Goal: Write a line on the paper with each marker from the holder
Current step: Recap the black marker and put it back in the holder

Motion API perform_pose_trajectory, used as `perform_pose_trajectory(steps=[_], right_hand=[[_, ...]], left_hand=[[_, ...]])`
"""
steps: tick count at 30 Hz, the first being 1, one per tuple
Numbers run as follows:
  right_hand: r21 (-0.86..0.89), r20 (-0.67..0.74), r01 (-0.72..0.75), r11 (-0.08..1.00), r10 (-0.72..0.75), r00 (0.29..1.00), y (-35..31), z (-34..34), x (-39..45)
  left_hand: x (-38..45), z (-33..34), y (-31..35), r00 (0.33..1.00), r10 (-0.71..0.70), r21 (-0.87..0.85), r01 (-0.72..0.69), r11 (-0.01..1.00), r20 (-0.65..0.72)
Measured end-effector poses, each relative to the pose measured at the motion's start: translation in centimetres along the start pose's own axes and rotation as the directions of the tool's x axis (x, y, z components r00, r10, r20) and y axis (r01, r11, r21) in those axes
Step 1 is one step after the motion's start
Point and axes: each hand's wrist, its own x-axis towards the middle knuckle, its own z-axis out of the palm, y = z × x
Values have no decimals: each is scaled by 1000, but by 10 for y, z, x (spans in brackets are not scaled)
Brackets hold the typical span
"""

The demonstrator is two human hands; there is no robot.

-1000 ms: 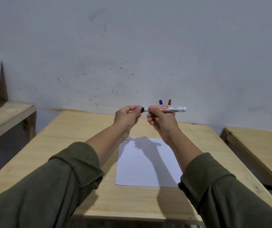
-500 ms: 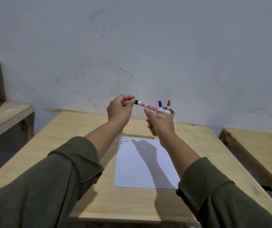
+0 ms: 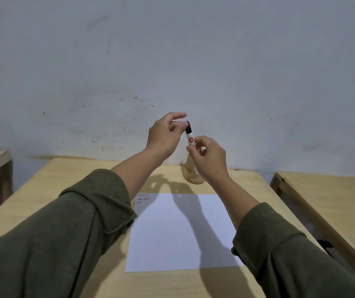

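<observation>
Above the wooden table (image 3: 69, 190) a marker (image 3: 189, 137) is gripped upright by the right hand (image 3: 207, 157) — its black tip is pinched by the left hand (image 3: 164, 136).

No legible txt on marker (image 3: 189, 137)

The marker (image 3: 189, 137) is white with a black end on top and a red mark on its body. It stands almost upright in the air, above the holder (image 3: 191, 171). The holder is a light wooden cup at the 12 o'clock edge of the paper (image 3: 183, 233). The paper is white, flat, with small dark strokes in its 10 o'clock corner.
</observation>
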Motion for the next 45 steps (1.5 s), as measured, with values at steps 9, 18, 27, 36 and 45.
perform_pose_trajectory(steps=[9, 18, 27, 36, 45], right_hand=[[129, -177, -185, 974, 206, 962, 45, -25, 70], [-33, -98, -256, 966, 252, 963, 86, -7, 92], [-102, -26, -363, 926, 363, 932, 111, 8, 90], [-237, 24, -420, 876, 438, 899, 115, 14, 92], [-220, -45, -416, 883, 416, 908, 114, 11, 92]], left_hand=[[28, 42, -81, 948, -250, 302, 184, 936, 197], [46, 87, -118, 928, -278, 304, 198, 932, 249], [47, 91, -124, 954, -205, 254, 148, 956, 218], [44, 89, -120, 951, -213, 252, 155, 955, 222], [48, 90, -117, 943, -240, 347, 150, 926, 230]])
